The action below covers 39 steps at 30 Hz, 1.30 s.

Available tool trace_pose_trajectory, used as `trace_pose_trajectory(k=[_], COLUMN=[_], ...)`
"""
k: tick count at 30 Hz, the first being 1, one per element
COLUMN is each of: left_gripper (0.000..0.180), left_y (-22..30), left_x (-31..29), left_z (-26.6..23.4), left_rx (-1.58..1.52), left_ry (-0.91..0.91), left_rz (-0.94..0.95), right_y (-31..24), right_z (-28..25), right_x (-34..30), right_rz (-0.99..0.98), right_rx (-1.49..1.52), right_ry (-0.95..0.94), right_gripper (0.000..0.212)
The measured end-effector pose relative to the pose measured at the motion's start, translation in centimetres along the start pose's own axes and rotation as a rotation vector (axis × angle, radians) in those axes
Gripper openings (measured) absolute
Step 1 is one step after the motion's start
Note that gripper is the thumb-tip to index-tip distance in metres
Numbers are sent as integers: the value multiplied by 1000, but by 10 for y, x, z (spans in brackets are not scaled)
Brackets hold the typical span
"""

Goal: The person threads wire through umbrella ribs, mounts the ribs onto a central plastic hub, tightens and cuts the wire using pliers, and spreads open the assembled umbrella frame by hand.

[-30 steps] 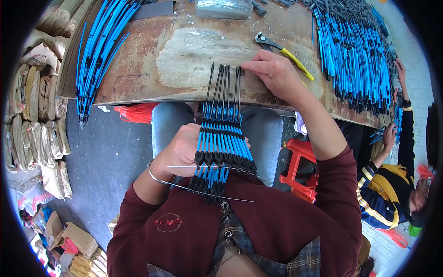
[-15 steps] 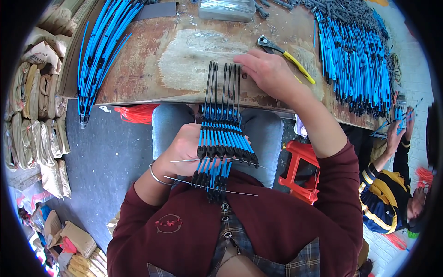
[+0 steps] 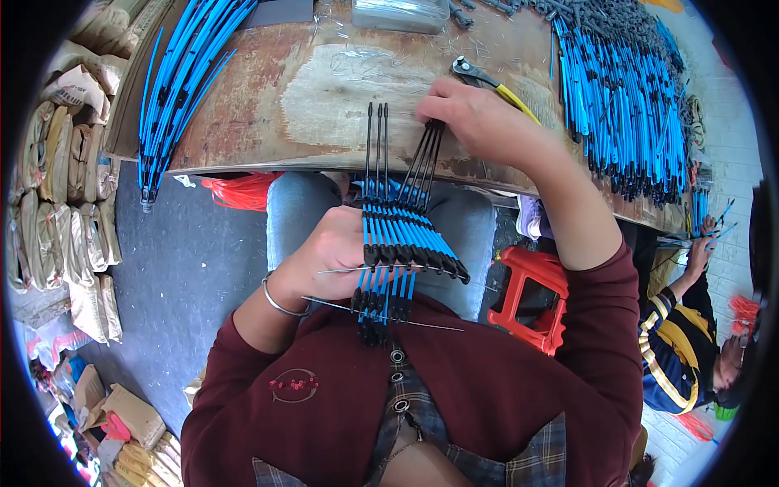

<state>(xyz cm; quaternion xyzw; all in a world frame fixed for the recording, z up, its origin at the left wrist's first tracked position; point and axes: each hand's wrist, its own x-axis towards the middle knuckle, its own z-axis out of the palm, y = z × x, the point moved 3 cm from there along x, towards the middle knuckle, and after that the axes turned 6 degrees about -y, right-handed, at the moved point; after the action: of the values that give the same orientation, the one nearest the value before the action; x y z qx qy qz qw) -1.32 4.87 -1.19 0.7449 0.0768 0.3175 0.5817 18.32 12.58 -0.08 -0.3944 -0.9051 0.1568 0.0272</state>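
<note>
My left hand is closed round a fan of blue rods with black joints, held above my lap. Two thin metal wires run crosswise near its lower end; the lower wire sticks out to the right. From the far end, slim black stems with looped tips reach up to the table edge. Fingers of my right hand pinch several of these stems together at their tips, on the right side. Two stems on the left stand apart from that cluster. Pliers with yellow handles lie just beyond my right hand.
The worn wooden table bears blue rods at left, a large pile of them at right, and a clear plastic box. A red stool stands at my right. Another person's hand works at far right.
My right hand has gathered several stem tips into a tight cluster and drawn them right. The rod bundle in my left hand has shifted slightly right.
</note>
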Motion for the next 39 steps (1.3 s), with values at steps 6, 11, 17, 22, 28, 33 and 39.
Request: trace_pose_trajectory(k=[6,11,17,22,28,33,39], left_gripper=[10,9,8,9,10,11,11], left_y=[-2,-4,-5,-6,-4,-1,-9], left_x=[-1,0,4,6,7,11,7], left_z=[0,-2,-3,-2,-6,-4,-3], left_rx=[17,39,46,-22,-111,-92,-38], left_ry=[-24,-27,-29,-15,-33,-17,-8], left_rz=[-32,-42,12,-20,-116,-78,-40], right_y=[2,2,3,3,2,1,2], right_z=[-2,-1,-1,-5,-3,-4,-4], right_x=[-8,-8,-4,-4,-12,-10,-6], right_rz=[29,27,24,31,89,100,73], right_rx=[35,31,22,18,15,22,21], right_ry=[44,67,67,56,43,65,61], right_gripper=[21,20,21,22,21,21,21])
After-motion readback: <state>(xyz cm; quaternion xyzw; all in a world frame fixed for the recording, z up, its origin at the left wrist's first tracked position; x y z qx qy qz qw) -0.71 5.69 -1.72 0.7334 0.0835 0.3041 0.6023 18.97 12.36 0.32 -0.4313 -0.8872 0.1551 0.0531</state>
